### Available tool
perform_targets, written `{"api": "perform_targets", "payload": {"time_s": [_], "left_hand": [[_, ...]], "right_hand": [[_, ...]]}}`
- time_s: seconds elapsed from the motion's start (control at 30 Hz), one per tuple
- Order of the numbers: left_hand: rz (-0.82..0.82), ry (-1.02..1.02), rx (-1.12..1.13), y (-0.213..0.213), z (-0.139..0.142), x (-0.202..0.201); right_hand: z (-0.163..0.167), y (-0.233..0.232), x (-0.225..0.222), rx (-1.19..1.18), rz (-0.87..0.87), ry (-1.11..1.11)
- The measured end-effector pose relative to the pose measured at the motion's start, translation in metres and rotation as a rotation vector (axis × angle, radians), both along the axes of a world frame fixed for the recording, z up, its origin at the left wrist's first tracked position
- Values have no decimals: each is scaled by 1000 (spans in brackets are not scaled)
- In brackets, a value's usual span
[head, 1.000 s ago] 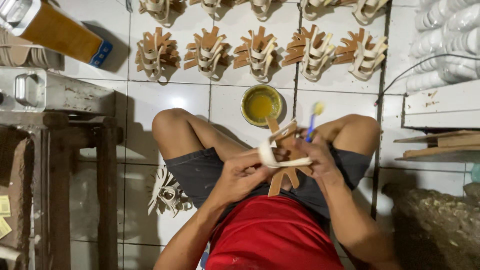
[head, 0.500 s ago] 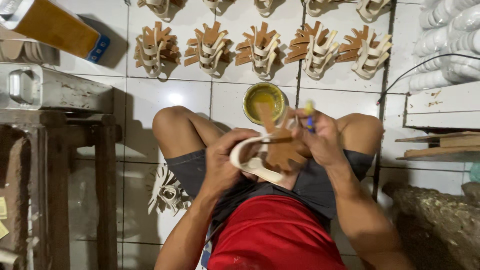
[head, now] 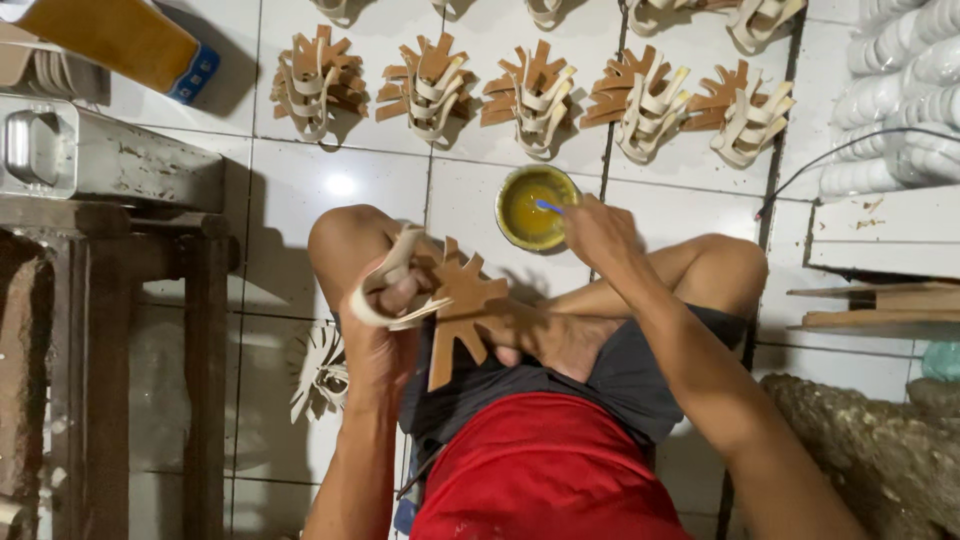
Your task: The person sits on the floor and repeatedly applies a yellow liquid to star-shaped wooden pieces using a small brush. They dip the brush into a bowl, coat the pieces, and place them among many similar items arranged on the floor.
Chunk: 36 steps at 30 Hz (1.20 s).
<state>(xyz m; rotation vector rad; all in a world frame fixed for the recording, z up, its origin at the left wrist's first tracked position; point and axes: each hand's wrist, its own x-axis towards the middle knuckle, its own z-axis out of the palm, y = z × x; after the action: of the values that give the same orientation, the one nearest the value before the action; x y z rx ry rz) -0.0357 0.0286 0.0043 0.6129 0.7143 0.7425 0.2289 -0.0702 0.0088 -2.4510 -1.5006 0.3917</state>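
A brown wooden spiked piece [head: 462, 305] with a pale curved strip [head: 385, 290] is gripped in the left hand [head: 385, 330], held over the lap, long axis running roughly up-down in view. The right hand [head: 598, 232] is closed on a small blue-handled brush [head: 548, 207], its tip dipped in one round bowl of yellow glue [head: 535, 205] on the tiled floor [head: 300, 190], just ahead of the piece; the right hand is nearer the bowl. Five finished pieces [head: 535, 95] are lined up in a full row beyond, more cut off above.
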Motion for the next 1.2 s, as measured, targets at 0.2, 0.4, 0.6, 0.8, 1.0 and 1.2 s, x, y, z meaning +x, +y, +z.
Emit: {"api": "perform_targets", "payload": {"time_s": [0.2, 0.4, 0.6, 0.8, 1.0, 1.2], "left_hand": [[8, -79, -31, 10, 7, 10], [-266, 21, -2, -8, 36, 49], [-424, 53, 274, -25, 61, 71], [-447, 52, 256, -26, 67, 68], [-424, 54, 212, -29, 68, 69], [-459, 16, 159, -31, 71, 69]], "right_hand": [[3, -88, 34, 227, -141, -15], [41, -146, 13, 544, -422, 144], [54, -112, -37, 792, -171, 317], [54, -90, -40, 817, -118, 355], [48, -94, -36, 793, -102, 396], [64, -98, -46, 818, -103, 313]]}}
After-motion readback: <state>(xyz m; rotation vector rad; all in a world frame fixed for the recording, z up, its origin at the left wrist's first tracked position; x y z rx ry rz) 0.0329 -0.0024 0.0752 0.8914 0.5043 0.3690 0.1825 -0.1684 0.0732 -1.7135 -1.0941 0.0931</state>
